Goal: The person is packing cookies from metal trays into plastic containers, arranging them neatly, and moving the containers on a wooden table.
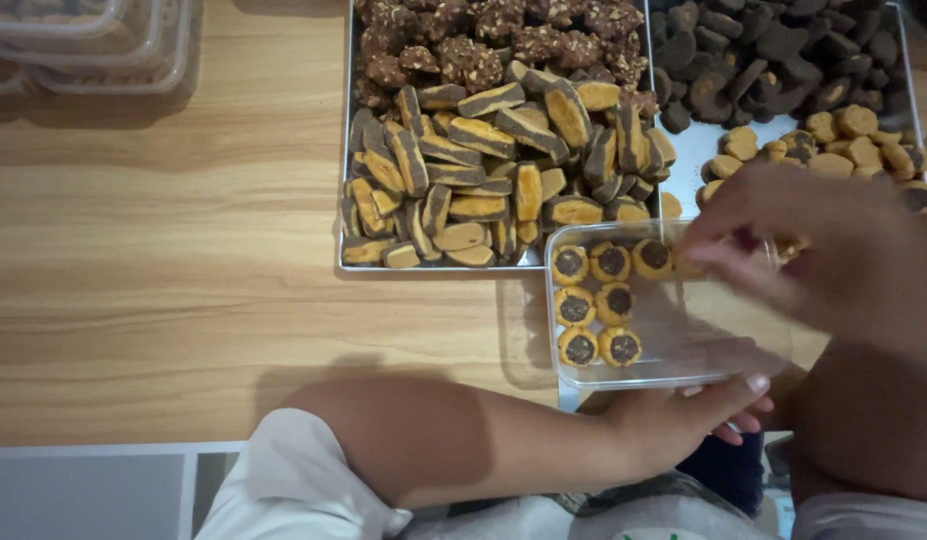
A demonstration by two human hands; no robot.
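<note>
Reaching over the far edge of the clear rectangular plastic container (673,350), the right hand (833,250) is blurred; its fingers (728,255) look bunched together, but I cannot tell whether they pinch a cookie. Just beside them, inside the container, lie round yellow cookies with dark chocolate centres (595,300), set in neat rows. A good placement is flat, centre upward, touching the last cookie in the row. The left hand (703,415), fingers loosely together, steadies the container's near rim. Beyond the fingers, two metal trays (345,150) of striped and dark cookies rest on the wooden surface (153,250).
</note>
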